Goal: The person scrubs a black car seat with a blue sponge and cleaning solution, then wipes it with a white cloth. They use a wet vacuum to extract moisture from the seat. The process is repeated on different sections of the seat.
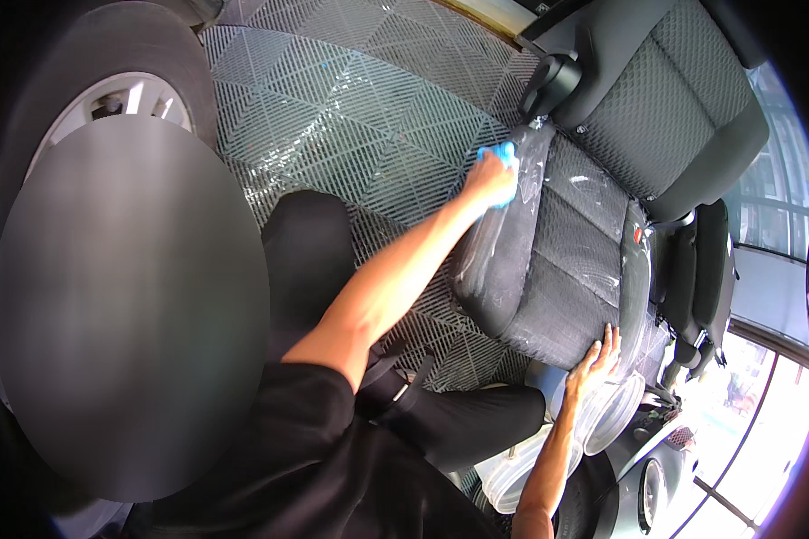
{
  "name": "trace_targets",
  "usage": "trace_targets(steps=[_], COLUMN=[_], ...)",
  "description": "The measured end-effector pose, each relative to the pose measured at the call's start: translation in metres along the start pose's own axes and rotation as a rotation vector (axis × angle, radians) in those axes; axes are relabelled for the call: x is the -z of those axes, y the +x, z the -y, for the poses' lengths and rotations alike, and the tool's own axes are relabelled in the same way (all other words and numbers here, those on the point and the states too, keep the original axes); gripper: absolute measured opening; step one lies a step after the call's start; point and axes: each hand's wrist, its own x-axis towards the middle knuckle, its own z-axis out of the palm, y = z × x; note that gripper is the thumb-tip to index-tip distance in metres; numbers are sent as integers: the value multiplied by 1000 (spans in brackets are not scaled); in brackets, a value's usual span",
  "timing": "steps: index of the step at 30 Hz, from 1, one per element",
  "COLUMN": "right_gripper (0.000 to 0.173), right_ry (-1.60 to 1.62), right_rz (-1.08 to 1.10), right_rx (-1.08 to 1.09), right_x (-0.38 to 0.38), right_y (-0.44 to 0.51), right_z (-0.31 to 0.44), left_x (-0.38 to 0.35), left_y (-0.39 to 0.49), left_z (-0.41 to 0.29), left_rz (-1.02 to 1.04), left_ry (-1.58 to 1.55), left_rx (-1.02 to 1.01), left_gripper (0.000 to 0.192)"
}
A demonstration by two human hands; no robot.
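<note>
A black fabric car seat (573, 249) stands detached on the floor before me, its cushion smeared with white foamy streaks. My left hand (493, 178) is closed around a bright blue cloth (505, 197) and presses it to the outer side bolster near the backrest hinge. Holding nothing, my right hand (596, 360) rests with spread fingers on the cushion's front corner. A red seat-belt buckle (638, 235) shows at the cushion's far side. The patterned backrest (667, 108) leans away behind the cushion.
Clear plastic tubs (613, 414) stand below my right forearm. A car wheel (195, 87) is at upper left, partly hidden by a blurred oval. More dark seats (711, 269) stand behind. A car's front end (647, 492) is at lower right. Grated tiles (377, 121) cover the floor.
</note>
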Motion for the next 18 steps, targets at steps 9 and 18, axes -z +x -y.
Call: trace_targets(steps=[9, 18], right_gripper=[51, 44], right_ry=[39, 1], right_rz=[-70, -129], right_rx=[38, -50], right_x=[-17, 11], right_y=[9, 1], right_z=[25, 13], left_x=[39, 54], left_y=[81, -202], left_z=[37, -23], left_rz=[374, 209], left_ry=[-645, -641], left_rx=[-327, 359], left_gripper=[38, 42])
